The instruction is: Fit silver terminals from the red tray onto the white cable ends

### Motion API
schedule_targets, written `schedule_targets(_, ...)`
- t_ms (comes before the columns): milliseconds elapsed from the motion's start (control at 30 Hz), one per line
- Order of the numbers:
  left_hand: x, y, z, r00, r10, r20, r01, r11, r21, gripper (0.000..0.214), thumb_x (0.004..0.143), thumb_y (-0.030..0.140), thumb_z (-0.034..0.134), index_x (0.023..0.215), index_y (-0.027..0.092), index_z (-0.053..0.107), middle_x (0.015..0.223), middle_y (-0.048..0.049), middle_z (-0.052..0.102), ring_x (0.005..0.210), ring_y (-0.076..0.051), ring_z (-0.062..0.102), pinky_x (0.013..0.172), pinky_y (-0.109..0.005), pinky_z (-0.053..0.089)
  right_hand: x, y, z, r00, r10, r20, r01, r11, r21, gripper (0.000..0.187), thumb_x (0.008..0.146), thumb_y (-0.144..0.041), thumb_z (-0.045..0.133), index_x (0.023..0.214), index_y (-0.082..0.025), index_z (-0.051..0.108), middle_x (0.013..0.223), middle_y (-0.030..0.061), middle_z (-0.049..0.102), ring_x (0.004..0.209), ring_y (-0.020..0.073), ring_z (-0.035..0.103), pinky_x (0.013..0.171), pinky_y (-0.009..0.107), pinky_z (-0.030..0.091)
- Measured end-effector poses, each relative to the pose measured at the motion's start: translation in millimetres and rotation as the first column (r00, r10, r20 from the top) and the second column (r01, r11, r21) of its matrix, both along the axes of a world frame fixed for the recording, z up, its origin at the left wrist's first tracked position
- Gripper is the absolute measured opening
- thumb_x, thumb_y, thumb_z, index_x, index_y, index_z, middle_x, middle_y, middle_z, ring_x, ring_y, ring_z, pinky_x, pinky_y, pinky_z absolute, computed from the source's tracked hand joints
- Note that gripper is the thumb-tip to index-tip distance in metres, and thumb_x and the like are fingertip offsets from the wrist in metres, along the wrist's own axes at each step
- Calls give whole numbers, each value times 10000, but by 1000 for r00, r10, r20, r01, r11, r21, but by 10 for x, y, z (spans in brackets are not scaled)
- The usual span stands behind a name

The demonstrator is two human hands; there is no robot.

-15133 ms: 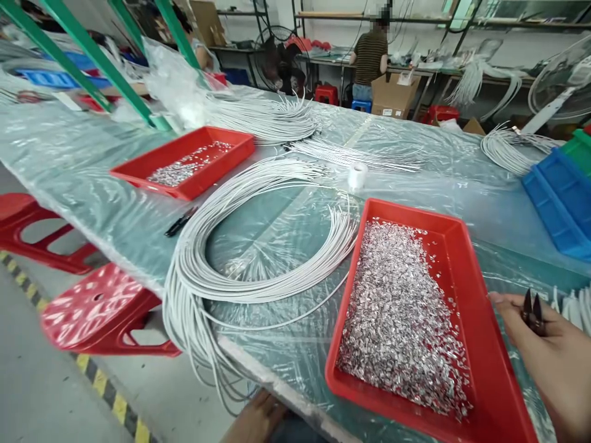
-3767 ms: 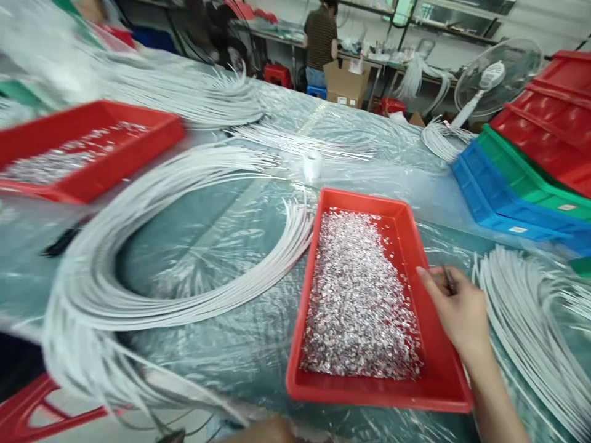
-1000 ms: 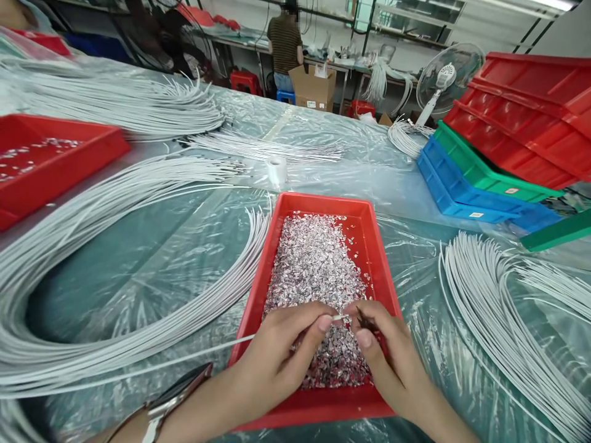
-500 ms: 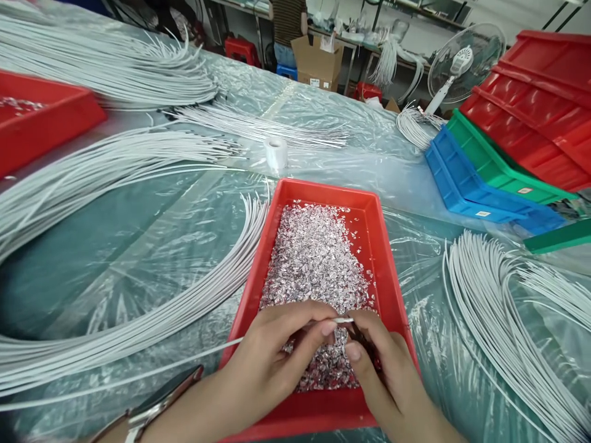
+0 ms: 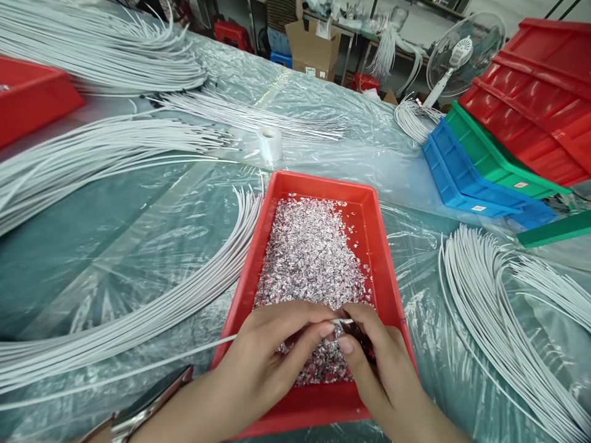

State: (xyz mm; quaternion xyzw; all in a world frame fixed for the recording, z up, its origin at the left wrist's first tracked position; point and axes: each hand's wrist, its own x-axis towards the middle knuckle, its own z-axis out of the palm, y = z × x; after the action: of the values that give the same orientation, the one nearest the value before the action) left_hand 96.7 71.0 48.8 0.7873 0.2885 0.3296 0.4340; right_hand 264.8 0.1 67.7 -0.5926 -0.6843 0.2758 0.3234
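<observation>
Both hands meet over the near end of a red tray [image 5: 383, 258] filled with small silvery scraps [image 5: 314, 252]. My left hand [image 5: 272, 363] pinches the end of a thin white cable [image 5: 184, 357] that trails off to the left across the table. My right hand [image 5: 383, 369] is closed round small dark cutters [image 5: 357, 335], whose tips sit at the cable's bare end. A watch is on my left wrist.
Large bundles of white cables [image 5: 115, 154] curve over the plastic-covered table on the left, more cables [image 5: 498, 307] lie on the right. A tape roll [image 5: 270, 144] stands beyond the tray. Stacked blue, green and red trays [image 5: 498, 141] fill the right. Another red tray [image 5: 32, 98] sits far left.
My view has tilted down and drawn closer. Both hands stay together over the tray, holding the cable end and cutters as before.
</observation>
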Motion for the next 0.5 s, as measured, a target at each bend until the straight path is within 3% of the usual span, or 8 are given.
schedule_targets(300, -48, -28, -14, 1000, -20, -16, 20, 1000, -9, 205, 925, 164, 564, 1059, 318, 581, 944, 61, 693, 827, -99, 660, 774, -176, 493, -11, 20, 44, 976, -65, -206, 17, 973, -229, 161, 958, -372, 426, 979, -239, 515, 664, -39, 483, 520, 122, 437, 471, 247, 351)
schedule_targets(500, -25, -16, -7, 997, -72, -9, 72, 997, 21, 194, 936, 133, 535, 1049, 289, 564, 963, 41, 689, 848, -104, 660, 768, -180, 489, -29, 22, 77, 952, -118, -282, 37, 961, -275, 185, 939, -418, 446, 949, -255, 533, 645, -43, 440, 561, 137, 440, 528, 258, 385)
